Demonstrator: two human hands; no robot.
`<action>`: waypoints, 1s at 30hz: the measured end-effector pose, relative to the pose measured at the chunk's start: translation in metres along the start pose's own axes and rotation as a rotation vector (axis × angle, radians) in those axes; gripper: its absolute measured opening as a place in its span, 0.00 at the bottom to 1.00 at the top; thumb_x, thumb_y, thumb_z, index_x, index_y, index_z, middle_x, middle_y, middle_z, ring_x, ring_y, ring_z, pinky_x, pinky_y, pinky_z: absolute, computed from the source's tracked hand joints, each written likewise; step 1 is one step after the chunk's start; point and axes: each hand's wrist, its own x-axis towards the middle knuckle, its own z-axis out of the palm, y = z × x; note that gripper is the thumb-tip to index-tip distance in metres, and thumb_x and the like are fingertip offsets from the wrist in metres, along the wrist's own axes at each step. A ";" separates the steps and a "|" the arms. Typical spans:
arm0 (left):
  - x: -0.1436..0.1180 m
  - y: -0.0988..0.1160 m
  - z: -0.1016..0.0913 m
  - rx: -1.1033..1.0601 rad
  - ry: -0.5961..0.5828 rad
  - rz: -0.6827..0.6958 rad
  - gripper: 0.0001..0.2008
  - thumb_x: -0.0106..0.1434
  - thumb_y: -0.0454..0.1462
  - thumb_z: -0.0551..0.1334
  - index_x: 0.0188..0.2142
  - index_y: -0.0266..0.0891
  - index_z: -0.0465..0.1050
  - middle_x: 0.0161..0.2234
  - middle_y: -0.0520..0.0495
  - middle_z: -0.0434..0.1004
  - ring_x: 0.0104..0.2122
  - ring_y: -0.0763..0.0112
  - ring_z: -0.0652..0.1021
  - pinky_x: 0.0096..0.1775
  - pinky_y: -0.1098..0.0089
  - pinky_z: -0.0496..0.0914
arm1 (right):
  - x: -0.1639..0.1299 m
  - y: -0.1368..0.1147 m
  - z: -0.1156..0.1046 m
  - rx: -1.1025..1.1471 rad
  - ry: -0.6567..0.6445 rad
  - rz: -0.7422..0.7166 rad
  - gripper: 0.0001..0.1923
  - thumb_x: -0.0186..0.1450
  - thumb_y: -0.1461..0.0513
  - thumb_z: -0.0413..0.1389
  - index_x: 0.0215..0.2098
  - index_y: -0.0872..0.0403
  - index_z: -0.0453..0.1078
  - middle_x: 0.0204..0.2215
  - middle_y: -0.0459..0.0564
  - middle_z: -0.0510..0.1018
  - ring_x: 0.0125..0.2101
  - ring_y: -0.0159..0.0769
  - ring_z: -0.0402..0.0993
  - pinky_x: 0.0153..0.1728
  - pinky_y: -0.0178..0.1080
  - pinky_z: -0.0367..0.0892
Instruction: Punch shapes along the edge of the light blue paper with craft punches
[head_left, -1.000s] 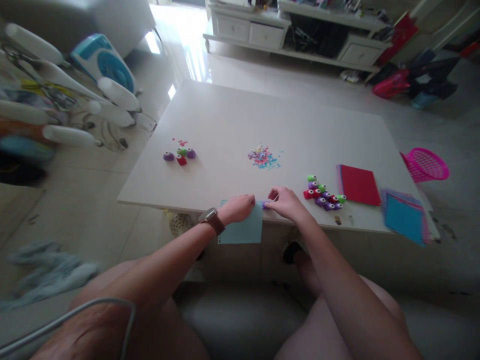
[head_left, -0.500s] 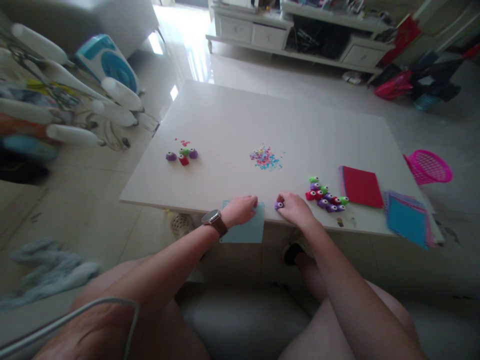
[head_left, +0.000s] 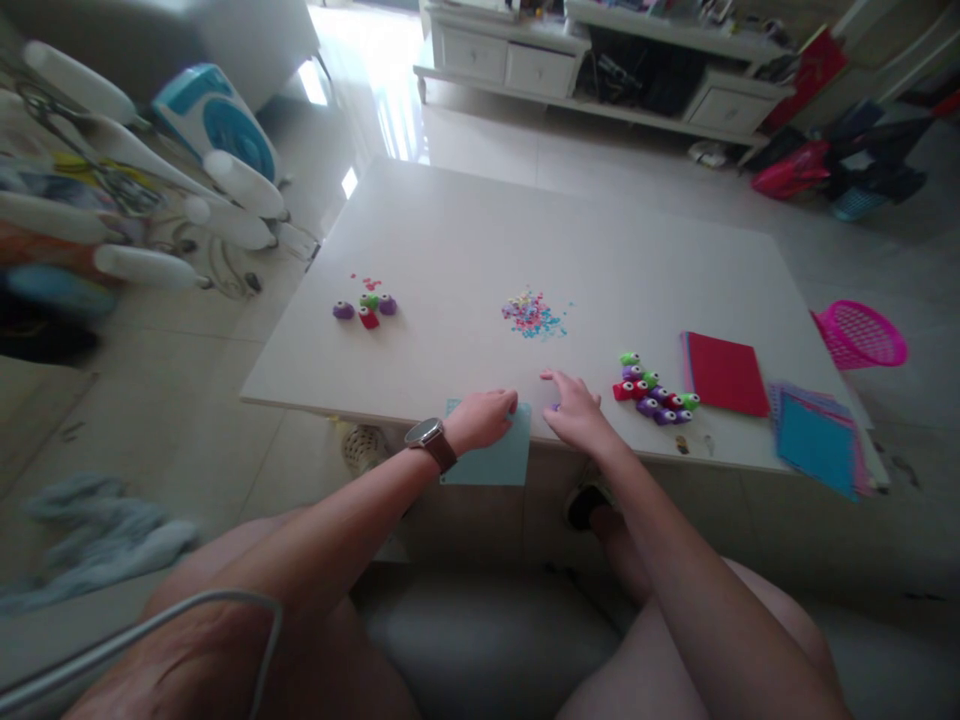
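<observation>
White table (head_left: 465, 240), left hand (head_left: 484, 418) pressing blue paper (head_left: 491, 455); right hand (head_left: 574, 410) spread

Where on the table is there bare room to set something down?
The far half of the table is bare, as is the stretch between the left punch group and the confetti pile. Crowded: the near right, with punches, red paper, blue stack.

Dim, blurred edges, floor glare

Matt blue paper sheet (head_left: 491, 455), smooth white table (head_left: 480, 250)
</observation>
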 end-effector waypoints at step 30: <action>-0.028 0.047 -0.008 0.262 0.073 0.063 0.13 0.73 0.32 0.57 0.39 0.35 0.81 0.45 0.37 0.81 0.48 0.54 0.79 0.48 0.58 0.74 | 0.001 0.023 -0.004 -0.172 -0.018 -0.082 0.16 0.67 0.70 0.57 0.51 0.54 0.73 0.50 0.57 0.81 0.48 0.44 0.78 0.49 0.41 0.67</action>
